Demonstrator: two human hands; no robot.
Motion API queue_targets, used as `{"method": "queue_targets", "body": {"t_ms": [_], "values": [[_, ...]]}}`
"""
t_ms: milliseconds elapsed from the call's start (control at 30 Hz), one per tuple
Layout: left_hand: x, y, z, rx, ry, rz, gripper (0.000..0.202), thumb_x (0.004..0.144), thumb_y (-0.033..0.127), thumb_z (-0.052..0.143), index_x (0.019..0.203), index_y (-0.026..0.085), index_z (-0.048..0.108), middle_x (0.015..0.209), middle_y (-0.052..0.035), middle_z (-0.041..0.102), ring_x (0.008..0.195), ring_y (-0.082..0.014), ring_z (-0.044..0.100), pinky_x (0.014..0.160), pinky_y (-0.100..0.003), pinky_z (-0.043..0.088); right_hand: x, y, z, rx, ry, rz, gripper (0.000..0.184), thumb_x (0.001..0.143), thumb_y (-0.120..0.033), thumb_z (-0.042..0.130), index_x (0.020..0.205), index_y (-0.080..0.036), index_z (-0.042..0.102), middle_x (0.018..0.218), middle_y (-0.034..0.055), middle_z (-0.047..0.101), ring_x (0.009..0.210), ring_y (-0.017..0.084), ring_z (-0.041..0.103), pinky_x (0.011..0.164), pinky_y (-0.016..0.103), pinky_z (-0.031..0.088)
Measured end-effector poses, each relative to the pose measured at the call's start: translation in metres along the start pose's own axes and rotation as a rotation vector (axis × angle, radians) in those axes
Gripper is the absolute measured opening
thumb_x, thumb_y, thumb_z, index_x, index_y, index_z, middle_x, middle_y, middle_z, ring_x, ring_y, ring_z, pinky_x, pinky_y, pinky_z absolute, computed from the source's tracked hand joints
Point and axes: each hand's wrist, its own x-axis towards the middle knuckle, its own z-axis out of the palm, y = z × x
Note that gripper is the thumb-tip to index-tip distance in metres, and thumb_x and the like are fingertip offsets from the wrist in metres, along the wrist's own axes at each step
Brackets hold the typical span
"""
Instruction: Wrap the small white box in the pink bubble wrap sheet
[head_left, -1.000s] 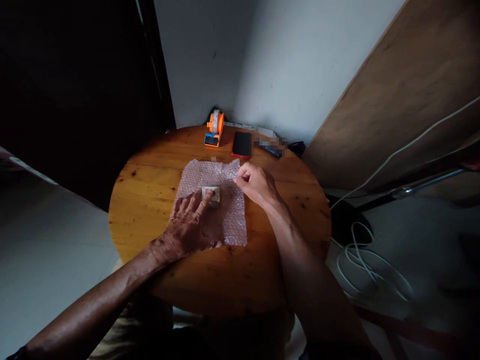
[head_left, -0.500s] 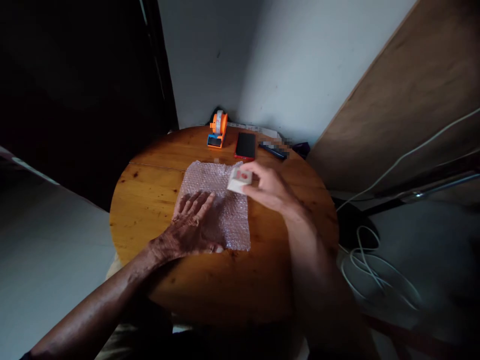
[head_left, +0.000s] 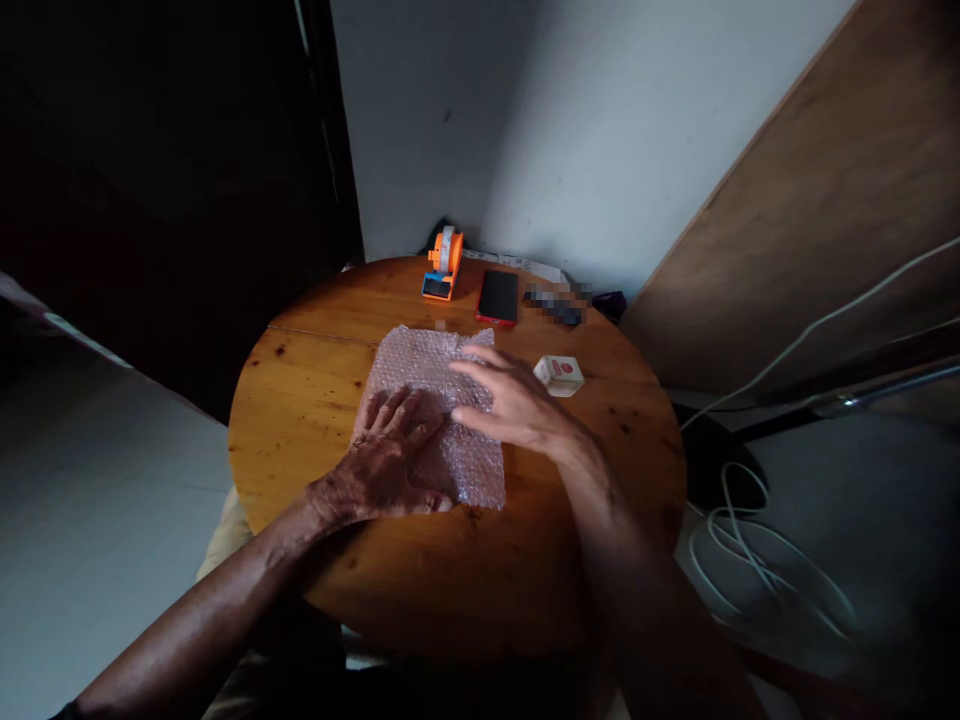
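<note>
A sheet of bubble wrap (head_left: 465, 465) lies on the round wooden table. My left hand (head_left: 386, 450) rests flat on its left part, fingers spread and thumb near the sheet's front edge. Over the right part of the sheet is my right hand (head_left: 514, 400), fingers apart and nothing in them; whether it touches the wrap I cannot tell. A small white box (head_left: 559, 375) with red print sits on the table just right of my right hand, apart from it.
On the round table (head_left: 300, 400), behind the wrap, stand an orange tape dispenser (head_left: 444, 265) and a phone (head_left: 498, 297) in a red case. A dark, blurred-out object (head_left: 555, 304) lies right of the phone. A wall (head_left: 585, 130) rises behind; white cable (head_left: 739, 540) coils on the floor at right.
My right hand has let go of the small white box, which now stands on the table to the right of the wrap. The left hand stays on the wrap.
</note>
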Motion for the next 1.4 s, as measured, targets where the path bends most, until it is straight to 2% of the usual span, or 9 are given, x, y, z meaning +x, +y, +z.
{"method": "queue_targets", "body": {"t_ms": [67,167,433,600,733,867,1167,1300,1400], "values": [[0.0,0.001,-0.001,-0.001,-0.005,-0.002,0.105,0.066,0.09,0.053,0.148,0.024,0.045,0.159,-0.0182,0.03,0.149,-0.0429,0.018,0.12,-0.065,0.011,0.001,-0.005,0.011,-0.004,-0.197,0.009,0.072,0.071,-0.037,0.078,0.139,-0.028,0.053,0.152,0.0099,0.045,0.141,0.034,0.039,0.114,0.054,0.035],[0.0,0.001,-0.002,-0.012,0.001,0.005,0.104,0.067,0.089,0.055,0.149,0.026,0.044,0.159,-0.0172,0.031,0.15,-0.0422,0.017,0.12,-0.065,0.011,0.001,0.003,0.017,-0.001,-0.314,0.041,0.091,0.066,-0.039,0.083,0.147,-0.025,0.044,0.156,0.013,0.038,0.146,0.035,0.031,0.118,0.055,0.03],[-0.003,-0.002,-0.005,-0.047,0.022,-0.009,0.077,0.085,0.064,0.059,0.147,0.021,0.045,0.157,-0.0155,0.037,0.147,-0.0386,0.029,0.122,-0.058,0.021,-0.001,0.014,0.014,-0.003,-0.345,0.097,0.1,0.064,-0.041,0.085,0.151,-0.024,0.039,0.161,0.0148,0.029,0.149,0.034,0.026,0.119,0.053,0.029],[-0.006,-0.005,-0.022,0.01,-0.024,-0.031,0.068,0.088,0.052,0.06,0.147,0.024,0.043,0.157,-0.0132,0.038,0.147,-0.0378,0.03,0.119,-0.059,0.026,0.0,0.01,0.012,-0.023,-0.356,0.12,0.104,0.063,-0.039,0.086,0.152,-0.017,0.036,0.16,0.0193,0.029,0.149,0.035,0.027,0.119,0.052,0.029],[0.013,-0.014,-0.035,0.036,-0.037,-0.054,0.07,0.09,0.055,0.057,0.148,0.019,0.041,0.159,-0.018,0.035,0.148,-0.0364,0.028,0.119,-0.06,0.023,0.0,0.01,0.013,-0.02,-0.33,0.087,0.102,0.062,-0.042,0.086,0.15,-0.021,0.04,0.159,0.0166,0.033,0.147,0.036,0.03,0.118,0.054,0.031],[0.027,-0.031,-0.03,0.009,-0.102,-0.116,0.087,0.081,0.067,0.062,0.149,0.018,0.038,0.16,-0.0191,0.031,0.15,-0.0371,0.024,0.121,-0.059,0.019,-0.001,0.015,0.012,-0.002,-0.325,0.103,0.102,0.062,-0.039,0.086,0.151,-0.018,0.039,0.158,0.0177,0.034,0.147,0.035,0.031,0.119,0.053,0.03],[0.019,-0.053,-0.017,-0.042,-0.112,-0.104,0.106,0.073,0.079,0.059,0.154,0.017,0.03,0.163,-0.0174,0.026,0.152,-0.0359,0.016,0.123,-0.055,0.014,-0.005,0.021,-0.001,-0.009,-0.302,0.16,0.088,0.066,-0.033,0.08,0.146,-0.021,0.046,0.153,0.0145,0.044,0.142,0.035,0.04,0.116,0.054,0.035],[0.02,-0.051,-0.018,-0.056,-0.093,-0.104,0.104,0.073,0.077,0.062,0.153,0.019,0.031,0.163,-0.017,0.026,0.152,-0.0355,0.017,0.123,-0.056,0.014,-0.008,0.025,-0.019,-0.064,-0.062,0.15,0.066,0.077,-0.033,0.072,0.139,-0.026,0.052,0.156,0.0097,0.04,0.144,0.033,0.037,0.118,0.054,0.032],[0.021,-0.049,-0.019,-0.054,-0.1,-0.117,0.102,0.074,0.074,0.064,0.153,0.019,0.032,0.163,-0.0171,0.026,0.152,-0.0357,0.018,0.123,-0.056,0.014,-0.017,0.042,-0.033,-0.123,0.119,0.291,0.067,0.075,-0.034,0.073,0.138,-0.026,0.053,0.155,0.0108,0.039,0.145,0.037,0.033,0.117,0.058,0.032]]}}
